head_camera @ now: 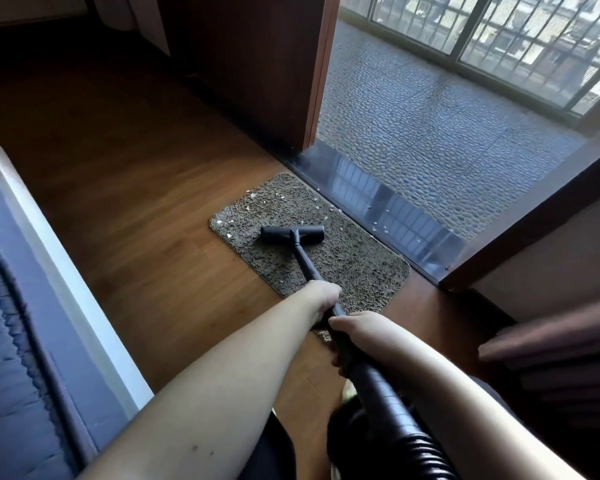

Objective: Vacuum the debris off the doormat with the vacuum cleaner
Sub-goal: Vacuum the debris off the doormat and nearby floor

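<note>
Bare wooden floor (146, 188) lies open left of the doormat (343, 261). A blue mattress (11, 306) bounds that strip on the far left. The dark door panel (257, 64) and a wall corner (534, 237) flank the doorway; beyond the glossy threshold (395, 209), pebbled balcony floor (430, 116) stands open.

We see doormat (343, 261): coarse, rough grey-brown fibre | vacuum cleaner (292, 234): matt black plastic head and tube, ribbed hose | floor (146, 216): smooth brown wood with soft sheen | threshold (395, 209): glossy dark, mirror-like | balcony floor (430, 116): bumpy pebbled stone.
</note>
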### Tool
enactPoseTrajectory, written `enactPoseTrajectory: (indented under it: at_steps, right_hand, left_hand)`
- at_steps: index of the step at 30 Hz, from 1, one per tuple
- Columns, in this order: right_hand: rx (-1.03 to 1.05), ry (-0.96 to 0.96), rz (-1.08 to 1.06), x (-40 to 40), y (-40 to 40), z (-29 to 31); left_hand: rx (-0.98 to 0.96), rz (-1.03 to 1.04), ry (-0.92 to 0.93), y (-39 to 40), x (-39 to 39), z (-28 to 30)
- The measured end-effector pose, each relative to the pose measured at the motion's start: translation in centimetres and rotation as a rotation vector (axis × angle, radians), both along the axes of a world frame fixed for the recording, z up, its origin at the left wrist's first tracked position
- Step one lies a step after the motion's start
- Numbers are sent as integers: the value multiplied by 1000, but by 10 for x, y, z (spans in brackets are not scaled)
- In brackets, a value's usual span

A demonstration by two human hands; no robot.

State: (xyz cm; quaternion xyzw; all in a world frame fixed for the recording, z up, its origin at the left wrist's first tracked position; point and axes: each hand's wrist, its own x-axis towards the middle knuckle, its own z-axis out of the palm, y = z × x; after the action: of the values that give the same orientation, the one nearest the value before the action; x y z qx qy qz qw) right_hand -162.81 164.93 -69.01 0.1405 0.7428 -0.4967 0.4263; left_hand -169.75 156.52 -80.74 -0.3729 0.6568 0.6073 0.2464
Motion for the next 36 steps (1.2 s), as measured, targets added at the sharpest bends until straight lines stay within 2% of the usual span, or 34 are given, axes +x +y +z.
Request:
enactPoseTrajectory:
  at_steps: [7, 12, 15, 21, 25, 31, 36]
  right_hand:
    - [66, -24, 180, -41, 18, 7]
    - [133, -11, 258, -76, 25, 2]
    - [243, -16, 378, -87, 30, 2]
    - [386, -83, 408, -108, 28, 16]
    - [476, -61, 490, -128, 26, 37]
    - [502, -73, 640, -146, 44, 72]
    - [470, -97, 632, -154, 47, 80]
  left_hand:
    - [171, 109, 33, 6, -30, -7]
    - [136, 226, 3, 15, -51, -21]
    - [149, 254, -65, 23, -51, -5]
    - [262, 295, -184, 26, -68, 36]
    - [235, 293, -202, 30, -86, 58]
    - [244, 347, -265, 48, -85, 83]
    - [239, 355, -300, 49, -89, 86]
